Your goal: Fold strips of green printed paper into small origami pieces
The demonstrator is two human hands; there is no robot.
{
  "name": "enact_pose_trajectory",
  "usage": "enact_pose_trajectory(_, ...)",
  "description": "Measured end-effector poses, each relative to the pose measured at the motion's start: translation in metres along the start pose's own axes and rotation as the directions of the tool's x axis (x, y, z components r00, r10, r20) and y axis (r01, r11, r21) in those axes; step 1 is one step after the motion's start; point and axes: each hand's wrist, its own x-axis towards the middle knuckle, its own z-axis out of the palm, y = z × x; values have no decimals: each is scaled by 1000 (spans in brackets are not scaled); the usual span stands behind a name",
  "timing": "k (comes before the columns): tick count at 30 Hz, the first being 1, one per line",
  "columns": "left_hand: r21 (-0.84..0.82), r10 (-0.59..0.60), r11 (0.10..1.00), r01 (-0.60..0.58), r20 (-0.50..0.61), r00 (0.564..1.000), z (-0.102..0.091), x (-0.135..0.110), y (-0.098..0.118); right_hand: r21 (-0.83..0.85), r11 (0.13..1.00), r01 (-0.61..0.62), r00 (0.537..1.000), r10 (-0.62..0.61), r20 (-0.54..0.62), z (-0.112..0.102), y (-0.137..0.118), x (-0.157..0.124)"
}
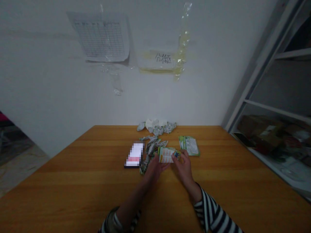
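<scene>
My left hand and my right hand hold a small printed packet, white and orange with a green edge, from both sides above the wooden table. Just past my left hand lies a loose strip of crumpled silver-and-green wrappers. A phone with a blurred screen rests to its left. A flat green-and-white packet lies beyond my right hand. Farther back, a heap of crumpled wrappers and white paper sits at the table's far edge.
The table's far edge meets a white wall bearing a taped paper sheet and a handwritten label. A metal shelf unit holding brown packages stands at the right. Open floor shows at the left.
</scene>
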Motion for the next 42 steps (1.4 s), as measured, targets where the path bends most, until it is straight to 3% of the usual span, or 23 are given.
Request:
enact_pose_trajectory(2,46,73,996,-72,-6,997,5,0,-1,47,999,25,1000,-25,-2,1,0,4)
enact_pose_trajectory(6,233,123,964,-129,42,992,9,-4,-1,106,994,-23,988,6,157,3,4,4)
enact_pose_trajectory(11,264,92,959,-106,67,994,6,-6,-1,70,997,-42,994,35,102,1,7,-1)
enact_pose_trajectory(42,236,81,967,-92,58,995,2,-7,-2,11,1000,-12,993,10,117,-9,-4,-5)
